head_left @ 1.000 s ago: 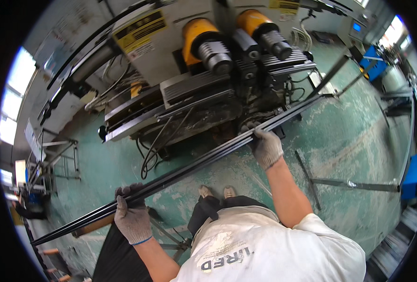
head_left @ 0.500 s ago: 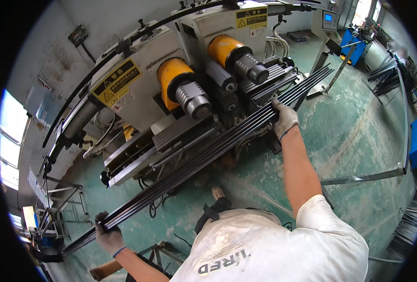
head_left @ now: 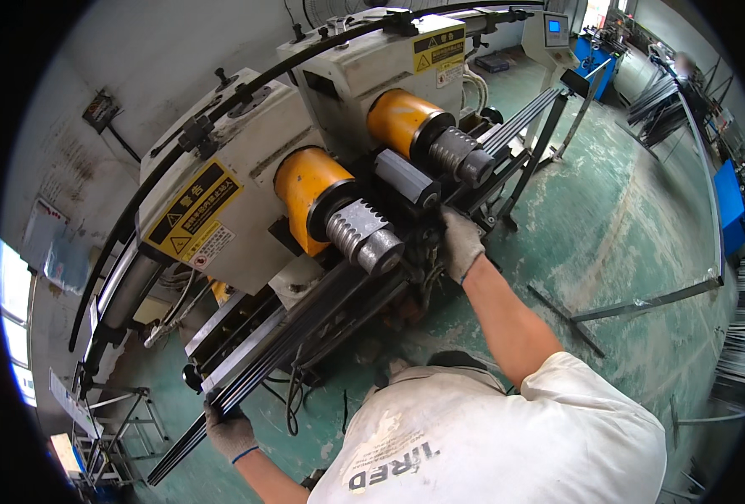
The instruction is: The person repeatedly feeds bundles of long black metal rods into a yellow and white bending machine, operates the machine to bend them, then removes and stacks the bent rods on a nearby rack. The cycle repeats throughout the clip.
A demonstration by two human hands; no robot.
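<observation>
A bundle of several long, thin dark metal bars runs diagonally from lower left to upper right along the front of a machine. Near its lower-left end, my gloved left hand is closed around the bars. My gloved right hand is closed at the middle of the bundle, below a grey hexagonal block; some of its fingers are hidden. The bars lie close along the machine bed, passing under two threaded metal shafts with orange collars.
The pale machine body fills the space ahead. A control box with a lit screen stands far right. A metal frame rises on the right, with stacked bars at the edge. A metal rack stands at left.
Both hands have brought the bars forward against the machine, under the shafts. My right hand has moved left and down to the machine's middle; my view has shifted closer.
</observation>
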